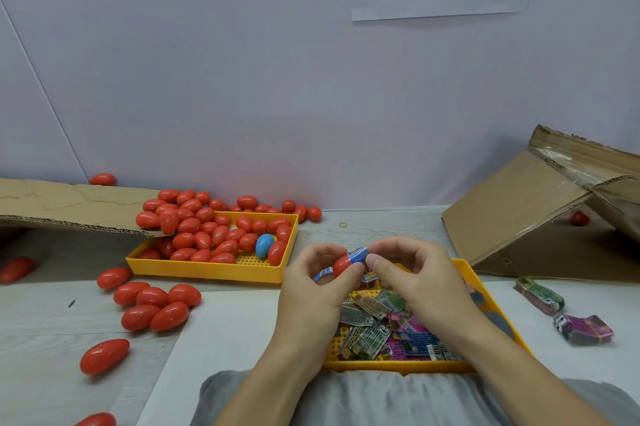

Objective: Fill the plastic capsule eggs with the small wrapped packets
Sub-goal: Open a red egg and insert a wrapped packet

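Head view: left hand pinches red egg half, right hand pinches blue packet (bulky); it may spring out.

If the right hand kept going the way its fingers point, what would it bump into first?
Probably the red plastic capsule egg in the left hand; the right hand already pinches the blue wrapped packet at its mouth. Depth is uncertain.

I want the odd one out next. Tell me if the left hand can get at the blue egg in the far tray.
Probably yes: the blue egg lies uncovered on top, but the left hand must first free its grip on the red egg.
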A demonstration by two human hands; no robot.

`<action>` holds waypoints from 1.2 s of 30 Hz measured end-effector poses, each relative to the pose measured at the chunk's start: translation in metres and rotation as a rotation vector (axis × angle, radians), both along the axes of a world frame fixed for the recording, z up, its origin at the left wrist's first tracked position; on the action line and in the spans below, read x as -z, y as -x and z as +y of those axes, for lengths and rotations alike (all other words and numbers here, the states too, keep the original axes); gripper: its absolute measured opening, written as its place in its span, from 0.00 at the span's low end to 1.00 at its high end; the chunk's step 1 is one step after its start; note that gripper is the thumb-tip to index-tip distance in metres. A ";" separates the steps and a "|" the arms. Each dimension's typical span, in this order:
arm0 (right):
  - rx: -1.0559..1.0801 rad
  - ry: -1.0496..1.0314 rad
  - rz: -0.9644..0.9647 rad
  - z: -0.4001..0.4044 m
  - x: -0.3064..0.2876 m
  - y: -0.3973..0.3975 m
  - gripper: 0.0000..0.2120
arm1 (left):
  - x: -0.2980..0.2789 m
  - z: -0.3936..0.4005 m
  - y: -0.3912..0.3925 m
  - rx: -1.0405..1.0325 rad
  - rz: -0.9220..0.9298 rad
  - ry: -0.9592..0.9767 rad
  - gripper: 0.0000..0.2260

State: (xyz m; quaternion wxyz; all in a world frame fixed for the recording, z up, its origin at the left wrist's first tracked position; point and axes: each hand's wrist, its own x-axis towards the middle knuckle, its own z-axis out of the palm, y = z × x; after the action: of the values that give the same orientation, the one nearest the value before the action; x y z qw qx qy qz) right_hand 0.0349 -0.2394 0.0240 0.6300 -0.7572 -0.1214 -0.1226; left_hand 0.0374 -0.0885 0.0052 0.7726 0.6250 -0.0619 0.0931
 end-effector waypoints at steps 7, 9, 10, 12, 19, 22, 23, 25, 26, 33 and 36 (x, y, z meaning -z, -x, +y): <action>0.071 -0.065 0.069 0.001 0.001 -0.003 0.03 | -0.003 -0.002 0.005 0.013 -0.037 -0.057 0.12; 0.089 -0.066 0.092 0.001 0.002 -0.003 0.05 | -0.004 -0.002 0.006 0.024 -0.052 -0.080 0.12; 0.095 -0.080 0.110 0.001 0.002 -0.004 0.06 | -0.004 -0.002 0.006 0.032 -0.061 -0.090 0.12; 0.101 -0.118 0.153 0.000 0.004 -0.006 0.06 | -0.005 -0.002 0.006 0.048 -0.076 -0.108 0.12; 0.085 -0.229 0.231 0.000 0.005 -0.007 0.06 | -0.007 -0.003 0.008 0.064 -0.035 -0.054 0.09; 0.088 -0.232 0.240 0.000 0.005 -0.007 0.05 | -0.007 -0.004 0.007 0.036 -0.028 -0.083 0.09; 0.088 -0.232 0.239 0.000 0.004 -0.007 0.05 | -0.007 -0.004 0.008 0.027 -0.028 -0.093 0.09; 0.085 -0.227 0.233 0.000 0.004 -0.007 0.05 | -0.007 -0.004 0.008 0.019 -0.031 -0.103 0.09; 0.083 -0.224 0.230 -0.001 0.004 -0.007 0.04 | -0.007 -0.003 0.008 0.016 -0.034 -0.110 0.09; 0.070 -0.222 0.203 -0.001 0.005 -0.007 0.04 | -0.010 -0.004 0.010 -0.005 -0.045 -0.144 0.09; 0.068 -0.221 0.181 -0.002 0.005 -0.008 0.03 | -0.010 -0.004 0.010 -0.006 -0.045 -0.155 0.09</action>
State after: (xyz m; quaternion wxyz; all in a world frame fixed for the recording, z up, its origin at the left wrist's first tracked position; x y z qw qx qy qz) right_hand 0.0426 -0.2415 0.0193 0.7134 -0.6949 -0.0242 -0.0876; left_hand 0.0272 -0.0924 0.0150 0.7201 0.6808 -0.0844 0.1041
